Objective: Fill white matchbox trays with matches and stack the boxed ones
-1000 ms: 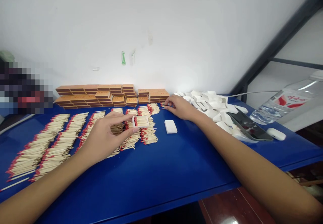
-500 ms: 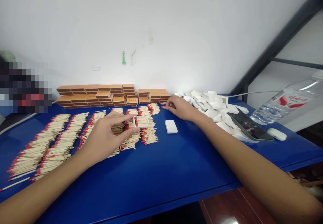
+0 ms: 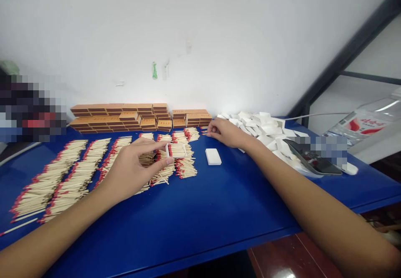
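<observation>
My left hand (image 3: 134, 165) pinches a white matchbox tray (image 3: 186, 155) between thumb and fingers. Matches (image 3: 177, 150) with red heads fill much of it. The tray is tilted towards me above rows of loose matches (image 3: 186, 168) on the blue table. Farther back, my right hand (image 3: 226, 132) rests low with its fingers drawn together at a few matches (image 3: 204, 131); their far ends are hidden by the fingers. Between the hands and nearer to me lies a white tray (image 3: 213, 156), its plain flat side up.
Orange-brown matchboxes (image 3: 103, 121) are stacked along the wall. More rows of matches (image 3: 69, 169) cover the table's left side. At the right are a heap of white trays (image 3: 266, 127), a phone (image 3: 313, 159), a white case (image 3: 351, 169) and a tilted water bottle (image 3: 365, 121).
My right hand has shifted very slightly, and a few more match ends show beside its fingers. The left hand keeps the filled tray in nearly the same place.
</observation>
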A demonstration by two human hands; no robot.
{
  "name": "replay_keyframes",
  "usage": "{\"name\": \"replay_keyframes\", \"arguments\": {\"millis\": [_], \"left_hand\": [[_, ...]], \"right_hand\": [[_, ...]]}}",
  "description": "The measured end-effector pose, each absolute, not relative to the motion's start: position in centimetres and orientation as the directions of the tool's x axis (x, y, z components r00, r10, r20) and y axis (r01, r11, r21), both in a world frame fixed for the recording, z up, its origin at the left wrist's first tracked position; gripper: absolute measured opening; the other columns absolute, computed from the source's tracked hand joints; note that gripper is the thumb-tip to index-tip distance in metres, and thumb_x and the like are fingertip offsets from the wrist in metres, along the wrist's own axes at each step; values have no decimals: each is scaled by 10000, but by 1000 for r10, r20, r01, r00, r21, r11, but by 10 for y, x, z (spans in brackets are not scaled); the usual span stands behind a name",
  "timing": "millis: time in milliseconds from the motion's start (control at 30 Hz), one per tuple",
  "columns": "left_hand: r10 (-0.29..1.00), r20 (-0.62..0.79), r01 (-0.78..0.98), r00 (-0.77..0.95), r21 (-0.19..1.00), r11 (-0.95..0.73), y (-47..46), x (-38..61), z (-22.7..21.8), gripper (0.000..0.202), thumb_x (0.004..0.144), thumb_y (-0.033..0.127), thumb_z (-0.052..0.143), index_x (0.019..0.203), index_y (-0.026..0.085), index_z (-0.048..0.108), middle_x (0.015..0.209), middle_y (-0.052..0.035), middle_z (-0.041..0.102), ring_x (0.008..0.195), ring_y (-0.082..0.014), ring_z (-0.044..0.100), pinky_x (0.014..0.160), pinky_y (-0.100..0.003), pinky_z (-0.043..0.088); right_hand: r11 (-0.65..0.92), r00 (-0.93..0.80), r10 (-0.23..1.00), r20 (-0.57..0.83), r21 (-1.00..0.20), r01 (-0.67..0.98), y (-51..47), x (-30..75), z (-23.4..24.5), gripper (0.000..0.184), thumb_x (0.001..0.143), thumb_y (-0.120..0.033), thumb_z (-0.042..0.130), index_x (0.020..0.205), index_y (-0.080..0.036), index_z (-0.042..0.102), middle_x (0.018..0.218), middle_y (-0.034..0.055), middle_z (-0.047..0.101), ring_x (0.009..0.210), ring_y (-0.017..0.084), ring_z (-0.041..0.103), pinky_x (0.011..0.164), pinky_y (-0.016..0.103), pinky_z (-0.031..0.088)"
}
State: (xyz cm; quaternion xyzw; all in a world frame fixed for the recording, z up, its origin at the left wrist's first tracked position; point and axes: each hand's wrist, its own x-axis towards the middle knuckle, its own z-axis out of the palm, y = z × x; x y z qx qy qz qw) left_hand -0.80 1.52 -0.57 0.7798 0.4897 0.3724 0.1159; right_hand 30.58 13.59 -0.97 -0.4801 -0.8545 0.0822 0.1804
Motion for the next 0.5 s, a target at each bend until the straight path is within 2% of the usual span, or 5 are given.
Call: {"name": "replay_keyframes", "arguments": {"millis": [100,333,500], "left_hand": [[855,462,674,237,555,-487,15,-8,-5,490,839,600,743,1233,310,746,1101,-41,758,1005,-246,673,886,-369,536],[863,445,669,238,569,-478,16,-7,-6,488,842,596,742,1243,317,742,1090,-39,758,992,-243,672,882,-375,534],[850,477,675,222,554,-488,16,-7,-6,477,829,595,756,1223,326,751,1099,-34,759,1015,-247,672,896,-379,542]], "right_hand": [[531,-477,847,236,-303,791,138,306,-12,55,925,-204,622,889,-172,648,877,59,633,762,175,549,684,294,387],[512,-464,859,219,-319,797,134,302,-9,129,937,-191,598,810,-171,609,872,68,638,764,178,559,697,307,402],[593,-475,805,355,-480,647,103,275,7,124,956,-286,613,873,-195,629,885,53,652,772,175,569,705,324,437]]}}
